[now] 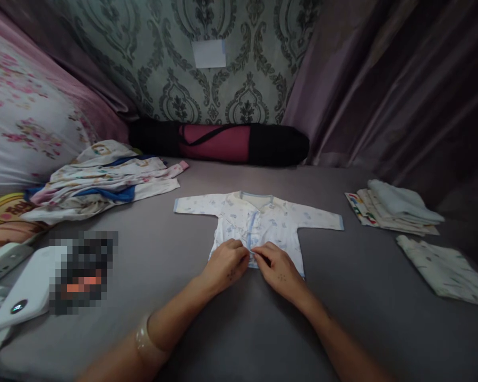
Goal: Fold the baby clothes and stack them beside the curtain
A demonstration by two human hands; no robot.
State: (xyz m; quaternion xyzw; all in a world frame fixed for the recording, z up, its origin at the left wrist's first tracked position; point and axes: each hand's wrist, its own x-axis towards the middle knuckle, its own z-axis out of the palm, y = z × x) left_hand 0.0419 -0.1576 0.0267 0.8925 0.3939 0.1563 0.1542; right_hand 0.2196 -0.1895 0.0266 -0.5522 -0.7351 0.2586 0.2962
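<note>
A small white baby shirt (258,217) with blue trim lies flat on the grey bed sheet (231,329), sleeves spread out to both sides. My left hand (225,262) and my right hand (276,268) meet at the middle of its lower hem. Both hands have their fingers curled and pinched on the shirt's front edges, where the blue placket ends. A pale bangle sits on my left wrist.
A loose heap of baby clothes (99,180) lies at the left. Folded cloths (398,209) and another folded piece (446,268) lie at the right. A rolled pink and black mat (223,140) rests against the wall. A white power bank (27,289) sits at the left edge.
</note>
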